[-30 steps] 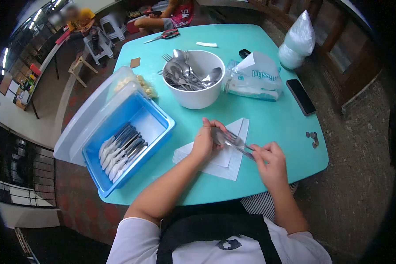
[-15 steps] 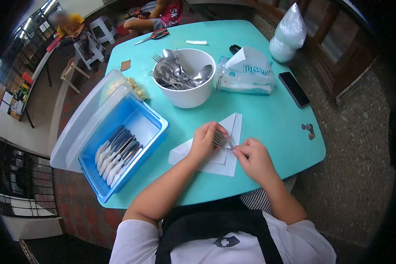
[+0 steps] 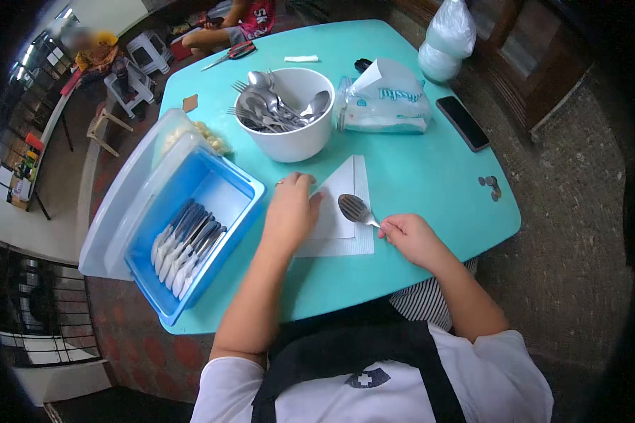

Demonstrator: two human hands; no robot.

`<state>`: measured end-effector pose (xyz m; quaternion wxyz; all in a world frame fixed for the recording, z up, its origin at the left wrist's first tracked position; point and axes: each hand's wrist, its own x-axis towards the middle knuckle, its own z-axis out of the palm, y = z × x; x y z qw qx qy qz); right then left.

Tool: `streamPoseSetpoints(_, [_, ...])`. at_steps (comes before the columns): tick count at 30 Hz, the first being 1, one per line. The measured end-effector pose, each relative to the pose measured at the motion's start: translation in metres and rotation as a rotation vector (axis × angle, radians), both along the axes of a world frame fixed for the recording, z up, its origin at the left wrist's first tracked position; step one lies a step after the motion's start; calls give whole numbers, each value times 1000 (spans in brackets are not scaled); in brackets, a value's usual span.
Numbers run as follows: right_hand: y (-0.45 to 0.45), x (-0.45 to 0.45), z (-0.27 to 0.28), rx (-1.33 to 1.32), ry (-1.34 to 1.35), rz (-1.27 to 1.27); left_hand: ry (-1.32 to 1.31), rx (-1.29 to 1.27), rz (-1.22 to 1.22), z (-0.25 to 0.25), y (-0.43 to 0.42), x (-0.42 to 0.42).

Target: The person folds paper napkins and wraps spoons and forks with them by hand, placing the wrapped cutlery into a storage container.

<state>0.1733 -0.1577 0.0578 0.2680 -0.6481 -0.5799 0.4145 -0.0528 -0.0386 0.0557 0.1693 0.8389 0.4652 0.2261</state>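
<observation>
Above paper napkins [image 3: 331,227], fork [image 3: 360,212] and spoon [image 3: 343,202] pinched in right hand [image 3: 409,238], left hand [image 3: 291,210] now released.

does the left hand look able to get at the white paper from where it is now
Probably yes: the left hand is right by the paper's left side, with nothing visible blocking it there. The cutlery in the right hand covers only part of the paper.

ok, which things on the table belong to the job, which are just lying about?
Likely the job:
spoon and fork in the right hand
folded paper
white tub of loose cutlery
blue bin of wrapped cutlery
tissue pack

Likely just lying about:
scissors
phone
coins
brown square
</observation>
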Motion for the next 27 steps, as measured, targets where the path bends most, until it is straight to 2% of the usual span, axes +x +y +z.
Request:
streamPoseSetpoints(3, [0, -5, 0, 51, -82, -5, 114, -166, 51, 3, -6, -2])
streamPoseSetpoints(6, [7, -6, 0, -100, 71, 15, 133, -235, 72, 2, -11, 0])
streamPoseSetpoints(9, [14, 0, 8, -442, 700, -108, 153, -233, 96, -3, -7, 0])
streamPoseSetpoints(12, [16, 0, 4, -361, 972, -75, 135, -257, 88, -4, -5, 1])
streamPoseSetpoints(15, [15, -10, 10, -352, 1130, -42, 96, -240, 71, -6, -5, 0])
streamPoseSetpoints(21, [12, -21, 19, -299, 1175, 5, 74, -225, 75, -6, -5, 1])
streamPoseSetpoints(27, [9, -29, 34, -210, 992, -10, 16, -221, 38, -9, -3, 0])
